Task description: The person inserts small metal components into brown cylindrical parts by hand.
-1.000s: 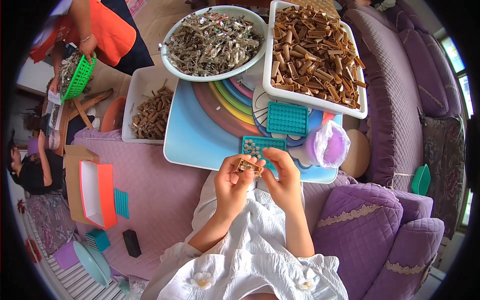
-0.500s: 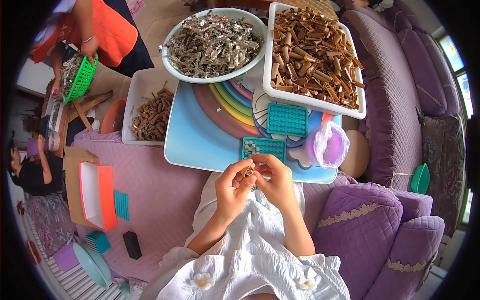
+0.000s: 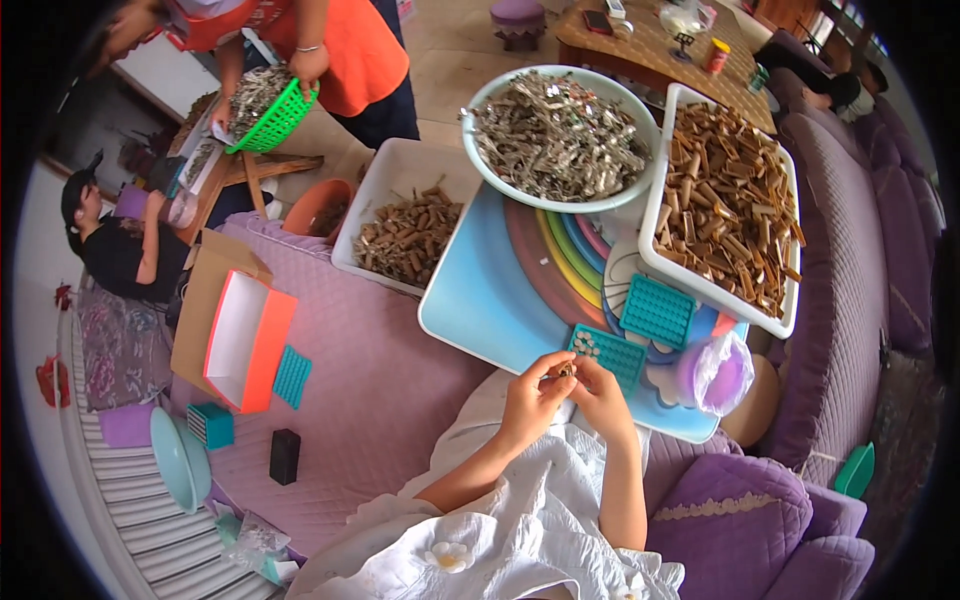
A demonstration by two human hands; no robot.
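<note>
My left hand (image 3: 533, 402) and my right hand (image 3: 604, 402) meet above my lap, at the front edge of a small table painted with a rainbow (image 3: 470, 290). Between their fingertips is a small, dark, shiny piece (image 3: 568, 370), too small to name. Just beyond the fingers lies a teal moulded tray (image 3: 622, 362), with several small pale round pieces in its far left corner. A second teal tray (image 3: 657, 311) sits behind it. To the right of the near tray stands a purple tub (image 3: 700, 378) lined with a clear plastic bag.
Along the table's far side are a pale blue basin (image 3: 478, 150) of shiny shreds and a white bin (image 3: 655, 215) of brown tubes. Another white bin (image 3: 345, 250) stands left. A person in an orange apron (image 3: 345, 50) holds a green basket (image 3: 275, 122); another person (image 3: 125, 250) sits far left.
My view has swung left, so the table and my hands appear farther right and lower. Both hands keep pinching the small piece. More of the seated person and the back table shows.
</note>
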